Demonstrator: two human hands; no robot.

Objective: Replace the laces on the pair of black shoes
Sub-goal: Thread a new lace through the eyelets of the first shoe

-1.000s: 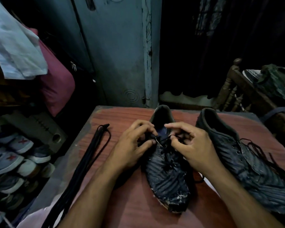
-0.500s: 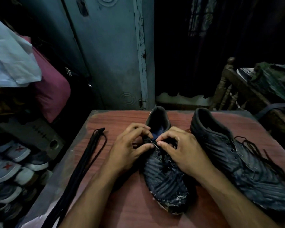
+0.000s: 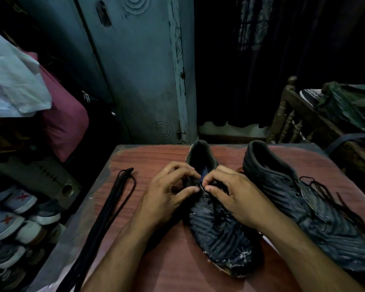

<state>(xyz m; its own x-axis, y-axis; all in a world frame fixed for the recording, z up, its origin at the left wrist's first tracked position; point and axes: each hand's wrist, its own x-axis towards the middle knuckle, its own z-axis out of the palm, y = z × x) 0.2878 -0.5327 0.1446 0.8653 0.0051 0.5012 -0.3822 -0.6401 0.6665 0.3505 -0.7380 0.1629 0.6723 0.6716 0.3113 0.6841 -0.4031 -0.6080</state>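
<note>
Both hands, left hand (image 3: 169, 194) and right hand (image 3: 236, 197), pinching old lace (image 3: 214, 204) atop near shoe (image 3: 217, 232); risk: dim light, knot tightening, frayed strand snapping.

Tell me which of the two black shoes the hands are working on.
The shoe nearer the middle of the table. The left hand and right hand meet at its upper laces. The other shoe, at the right, lies untouched with loose laces trailing.

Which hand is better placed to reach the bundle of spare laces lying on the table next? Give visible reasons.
Probably the left hand. The spare laces lie on the table on its side. The right hand would have to cross the middle shoe, which both hands are working on.
</note>
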